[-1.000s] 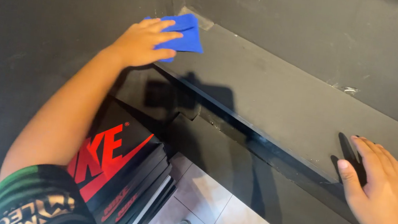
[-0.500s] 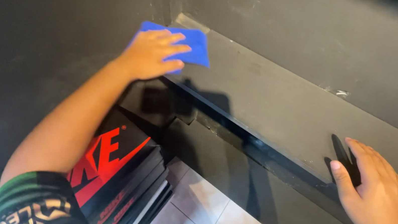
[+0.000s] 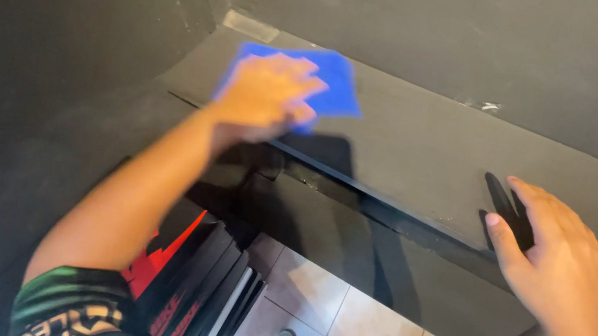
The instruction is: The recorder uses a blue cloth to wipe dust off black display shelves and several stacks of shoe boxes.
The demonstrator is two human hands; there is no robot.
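The left hand (image 3: 265, 99) presses flat on a blue cloth (image 3: 332, 81), fingers spread rather than closed in a grip, at the near-left end of a dark shelf (image 3: 423, 145). The right hand (image 3: 554, 260) rests open on the shelf's front edge beside a slim black object (image 3: 510, 209), possibly touching it; blur hides this. A careless nudge could tip that object onto the stacked boxes (image 3: 200, 293) or tiled floor (image 3: 340, 325).

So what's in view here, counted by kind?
Hands: 2, left hand on the cloth, right hand on the shelf
Blue cloth: 1
Grey shelf: 1
Stack of dark boxes: 1, number of boxes unclear
Total: 5
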